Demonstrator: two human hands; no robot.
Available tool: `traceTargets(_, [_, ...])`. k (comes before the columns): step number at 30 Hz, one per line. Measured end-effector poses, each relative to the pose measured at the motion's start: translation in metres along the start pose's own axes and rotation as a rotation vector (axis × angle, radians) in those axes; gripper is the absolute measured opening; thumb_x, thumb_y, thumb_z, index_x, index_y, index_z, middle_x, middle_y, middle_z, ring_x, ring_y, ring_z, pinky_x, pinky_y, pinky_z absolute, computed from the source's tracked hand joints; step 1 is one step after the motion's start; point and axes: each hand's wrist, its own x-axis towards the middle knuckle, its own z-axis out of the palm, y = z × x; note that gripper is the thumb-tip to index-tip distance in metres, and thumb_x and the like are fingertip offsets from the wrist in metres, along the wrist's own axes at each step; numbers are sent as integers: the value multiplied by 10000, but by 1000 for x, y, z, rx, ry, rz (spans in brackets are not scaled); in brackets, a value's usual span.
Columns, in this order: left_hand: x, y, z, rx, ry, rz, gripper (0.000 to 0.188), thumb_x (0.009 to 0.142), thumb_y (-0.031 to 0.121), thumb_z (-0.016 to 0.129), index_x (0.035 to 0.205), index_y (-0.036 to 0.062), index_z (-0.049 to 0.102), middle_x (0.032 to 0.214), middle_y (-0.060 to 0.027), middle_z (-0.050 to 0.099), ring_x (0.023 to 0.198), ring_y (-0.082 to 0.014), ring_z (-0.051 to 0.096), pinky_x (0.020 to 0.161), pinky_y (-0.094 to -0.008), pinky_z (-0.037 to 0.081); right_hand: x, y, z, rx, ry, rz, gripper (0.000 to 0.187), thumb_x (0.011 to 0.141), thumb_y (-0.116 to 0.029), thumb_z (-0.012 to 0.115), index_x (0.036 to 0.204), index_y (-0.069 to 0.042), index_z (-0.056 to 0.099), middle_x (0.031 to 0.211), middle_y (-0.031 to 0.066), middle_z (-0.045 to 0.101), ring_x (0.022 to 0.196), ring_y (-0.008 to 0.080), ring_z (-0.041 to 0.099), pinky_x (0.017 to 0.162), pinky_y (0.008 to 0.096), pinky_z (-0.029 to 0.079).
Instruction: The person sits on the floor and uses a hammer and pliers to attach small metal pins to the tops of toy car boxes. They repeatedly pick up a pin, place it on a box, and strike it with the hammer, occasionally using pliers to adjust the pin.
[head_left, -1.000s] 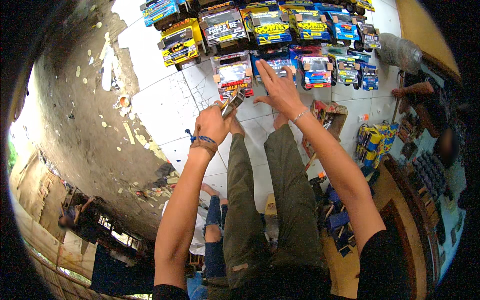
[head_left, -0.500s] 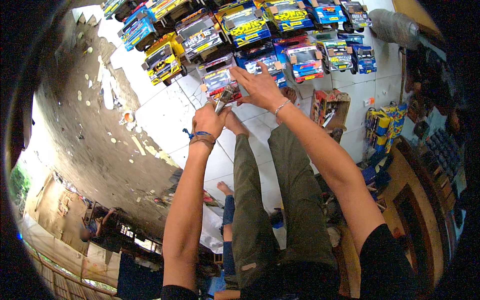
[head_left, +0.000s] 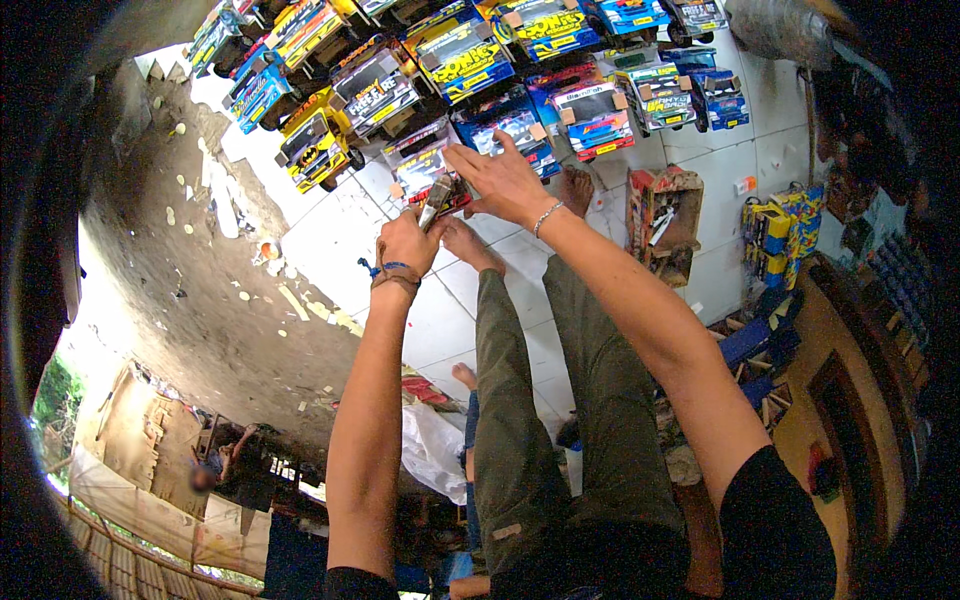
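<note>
A toy truck (head_left: 417, 164) in silver, black and red stands at the near edge of several rows of printed toy trucks. My left hand (head_left: 408, 243), with blue and brown bands at its wrist, is closed around a short tool (head_left: 433, 203) with a pale, shiny shaft. Its darker end points at the front of that truck; I cannot make out its exact kind. My right hand (head_left: 503, 186), wearing a bracelet, reaches over the truck's right front corner. Its fingers are stretched out and apart, the fingertips at the truck's upper edge and the thumb lower down.
To the right, a worn wooden box (head_left: 665, 225) holds small items on the white tiles (head_left: 432, 318). Beyond it lie blue and yellow printed pieces (head_left: 782, 235). A yellow toy truck (head_left: 318, 145) stands left of my hands. My bare feet are close below the trucks. Another person is far left.
The view has shifted, so the trucks appear slightly farther left. Both hands stay at the same truck, the tool still in my left hand.
</note>
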Motion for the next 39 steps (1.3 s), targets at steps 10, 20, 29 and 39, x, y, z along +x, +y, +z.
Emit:
traceTargets(10, [3,5,3,-8,58,-14,571,834,570,651,992,22,670,847,-263,683,832,-439,669,741,-495,537,2,-2,4,-14,22,13,900,680,-357,830,1411,-90,378,1407,43,508,1176,187,583,1076,559,296])
traceTargets(20, [7,10,9,38,71,-137,721,791,734,583,1015,58,701,859,-246,698,828,-424,682,718,-486,544,2,-3,1,-31,-9,31,937,654,-386,837,1417,-84,386,1407,52,507,1168,212,584,1062,552,314])
traceTargets(29, [-14,-14,12,-19,177,34,462,810,512,669,1009,95,673,832,-214,695,795,-405,679,696,-491,541,5,-6,-11,-89,-89,-2,1038,638,-458,831,1470,-96,328,1470,70,428,1129,237,606,1077,553,296])
traceTargets(39, [-36,-77,-1,-41,207,-34,435,835,486,680,953,68,666,850,-222,691,808,-406,673,711,-474,538,36,-53,-10,-136,-86,-168,1110,578,-447,875,1485,-161,303,1449,83,440,1044,259,656,1088,543,280])
